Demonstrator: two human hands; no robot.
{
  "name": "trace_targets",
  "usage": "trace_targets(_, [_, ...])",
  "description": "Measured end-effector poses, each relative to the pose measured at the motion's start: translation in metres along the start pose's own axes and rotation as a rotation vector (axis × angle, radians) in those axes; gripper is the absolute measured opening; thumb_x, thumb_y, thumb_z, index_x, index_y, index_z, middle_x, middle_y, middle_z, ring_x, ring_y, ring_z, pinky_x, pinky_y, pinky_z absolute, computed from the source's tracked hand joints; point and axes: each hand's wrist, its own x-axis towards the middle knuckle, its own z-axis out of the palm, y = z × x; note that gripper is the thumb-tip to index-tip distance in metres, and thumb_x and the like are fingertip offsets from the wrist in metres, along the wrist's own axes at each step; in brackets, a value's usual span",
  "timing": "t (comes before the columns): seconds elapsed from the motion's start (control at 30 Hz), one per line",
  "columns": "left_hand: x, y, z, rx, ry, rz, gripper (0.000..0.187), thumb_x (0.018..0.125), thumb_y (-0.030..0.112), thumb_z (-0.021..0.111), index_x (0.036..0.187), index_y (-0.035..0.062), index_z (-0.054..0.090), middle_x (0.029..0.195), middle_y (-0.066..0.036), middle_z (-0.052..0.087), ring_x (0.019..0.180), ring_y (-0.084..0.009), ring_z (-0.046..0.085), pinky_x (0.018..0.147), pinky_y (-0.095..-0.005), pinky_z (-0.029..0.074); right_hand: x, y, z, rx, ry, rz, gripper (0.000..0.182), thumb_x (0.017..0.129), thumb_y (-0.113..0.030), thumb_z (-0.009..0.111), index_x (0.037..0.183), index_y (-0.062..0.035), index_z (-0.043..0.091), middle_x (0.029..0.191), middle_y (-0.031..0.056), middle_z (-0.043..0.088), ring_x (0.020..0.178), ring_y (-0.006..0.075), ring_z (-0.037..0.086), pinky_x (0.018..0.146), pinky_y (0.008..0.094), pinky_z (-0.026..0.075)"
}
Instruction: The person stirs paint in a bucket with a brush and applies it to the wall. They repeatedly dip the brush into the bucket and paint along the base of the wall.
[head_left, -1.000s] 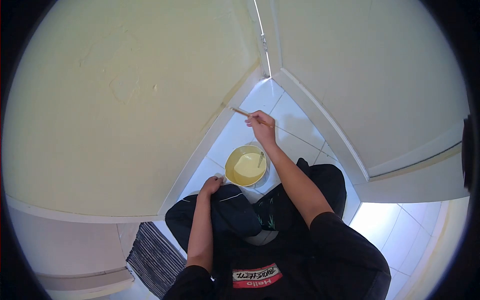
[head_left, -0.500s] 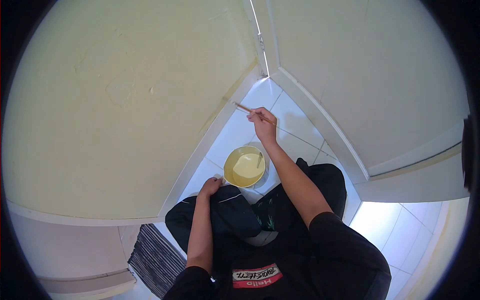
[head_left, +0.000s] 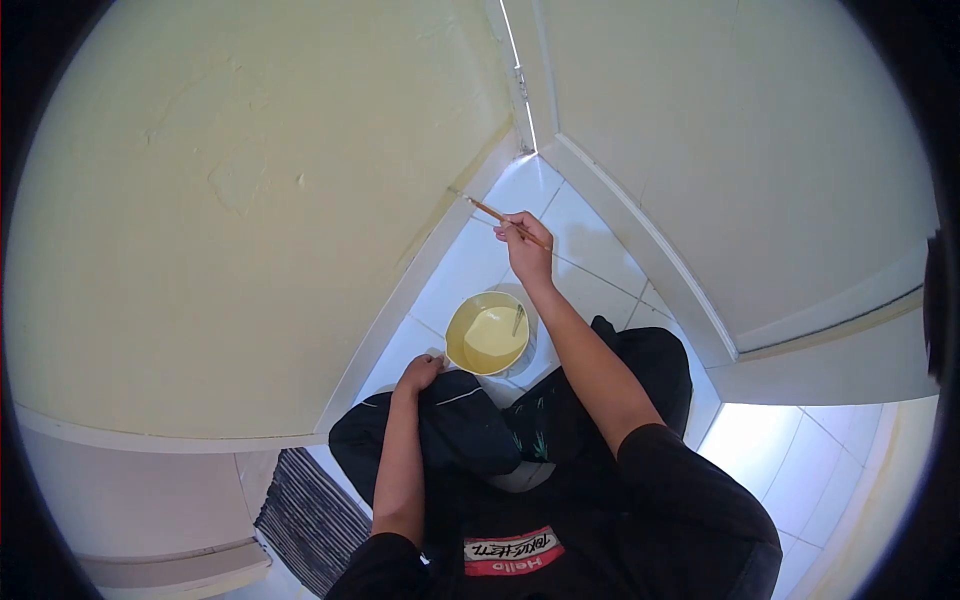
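My right hand [head_left: 524, 243] is closed round the wooden handle of a thin paintbrush [head_left: 488, 210]. The brush tip meets the lower edge of the yellow wall [head_left: 270, 250], just above the pale baseboard [head_left: 400, 290]. Resting by my knee, beside the bucket, is my left hand [head_left: 423, 372], its fingers curled; whether anything is in them is too small to make out. Between my hands a bucket [head_left: 487, 366] of pale yellow paint stands on the tiles, with a metal-looking tool [head_left: 518, 320] leaning inside it.
White floor tiles [head_left: 590, 285] run into the corner. A pale wall or panel [head_left: 740, 170] with a baseboard rises at the right. A dark striped mat [head_left: 310, 520] lies at the lower left, and my crossed legs [head_left: 460, 425] are close behind the bucket.
The brush tip has moved slightly up and left along the wall's lower edge. My left hand and the bucket have hardly moved.
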Motion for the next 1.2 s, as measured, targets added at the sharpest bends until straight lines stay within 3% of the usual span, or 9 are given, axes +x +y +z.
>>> trace_targets(0.17, [0.015,-0.016,0.006,-0.027,-0.017,-0.007,0.057,0.090,0.051,0.054,0.098,-0.0033,0.071,0.098,-0.024,0.070,0.094,-0.0331,0.067,0.085,-0.0409,0.050,-0.007,-0.004,-0.002,0.047,-0.259,0.122,0.008,0.091,0.000,0.058,0.091,0.0064,0.063,0.084,0.0137,0.069,0.077,0.0201,0.071,0.070,0.0299,0.061])
trace_targets(0.27, [0.005,-0.005,0.003,-0.034,-0.008,-0.027,0.057,0.090,0.050,0.054,0.099,-0.0032,0.071,0.099,-0.023,0.071,0.095,-0.0330,0.067,0.085,-0.0407,0.050,-0.006,-0.006,-0.002,0.062,-0.302,0.201,0.009,0.090,0.000,0.058,0.091,0.0064,0.063,0.084,0.0139,0.069,0.076,0.0197,0.071,0.070,0.0300,0.061])
trace_targets(0.47, [0.011,-0.013,0.004,-0.001,-0.008,0.003,0.056,0.090,0.049,0.054,0.099,-0.0033,0.071,0.100,-0.023,0.070,0.095,-0.0340,0.067,0.086,-0.0405,0.050,0.004,-0.004,-0.001,0.028,0.036,-0.013,0.010,0.091,-0.001,0.057,0.092,0.0067,0.063,0.083,0.0139,0.069,0.075,0.0187,0.071,0.069,0.0295,0.061])
trace_targets(0.7, [0.004,-0.003,0.001,-0.003,-0.022,-0.002,0.055,0.091,0.049,0.054,0.097,-0.0028,0.071,0.097,-0.022,0.071,0.093,-0.0337,0.067,0.084,-0.0411,0.050,-0.005,0.001,-0.005,0.126,-0.335,0.213,0.008,0.089,-0.002,0.059,0.091,0.0041,0.064,0.078,0.0124,0.069,0.072,0.0181,0.071,0.063,0.0280,0.060])
trace_targets(0.8, [-0.003,0.000,0.000,-0.007,-0.019,0.003,0.055,0.091,0.049,0.053,0.094,-0.0023,0.071,0.095,-0.023,0.071,0.092,-0.0339,0.067,0.084,-0.0413,0.050,-0.005,0.000,0.000,0.121,-0.257,0.196,0.008,0.090,-0.002,0.058,0.091,0.0038,0.064,0.079,0.0118,0.069,0.073,0.0177,0.071,0.066,0.0277,0.059])
trace_targets(0.9, [-0.003,0.000,-0.001,0.018,-0.031,0.004,0.055,0.091,0.049,0.052,0.092,-0.0024,0.072,0.096,-0.023,0.070,0.092,-0.0348,0.067,0.084,-0.0417,0.050,0.003,0.001,-0.004,0.086,-0.040,0.059,0.008,0.091,-0.002,0.058,0.091,0.0036,0.065,0.080,0.0111,0.069,0.075,0.0173,0.071,0.069,0.0275,0.059])
trace_targets(1.0, [-0.005,0.002,-0.001,0.038,-0.030,-0.008,0.056,0.091,0.049,0.052,0.094,-0.0031,0.072,0.100,-0.025,0.070,0.096,-0.0368,0.067,0.087,-0.0429,0.050,0.009,0.005,-0.008,0.062,0.034,-0.029,0.010,0.093,-0.004,0.059,0.094,0.0055,0.064,0.086,0.0129,0.069,0.080,0.0208,0.071,0.075,0.0305,0.060])
trace_targets(1.1, [-0.011,0.008,-0.001,0.118,-0.014,-0.042,0.056,0.090,0.048,0.053,0.100,-0.0043,0.072,0.107,-0.028,0.068,0.103,-0.0387,0.065,0.091,-0.0439,0.049,0.005,0.009,-0.012,0.103,-0.233,0.134,0.012,0.094,-0.006,0.059,0.095,0.0049,0.064,0.085,0.0133,0.069,0.079,0.0219,0.072,0.073,0.0310,0.061])
trace_targets(1.2, [-0.016,0.011,-0.002,0.192,0.021,-0.066,0.057,0.090,0.047,0.054,0.106,-0.0054,0.070,0.113,-0.029,0.066,0.110,-0.0392,0.064,0.096,-0.0439,0.048,-0.001,-0.002,-0.007,0.148,-0.303,0.253,0.012,0.092,-0.007,0.060,0.092,0.0049,0.064,0.081,0.0139,0.069,0.073,0.0206,0.071,0.067,0.0301,0.060])
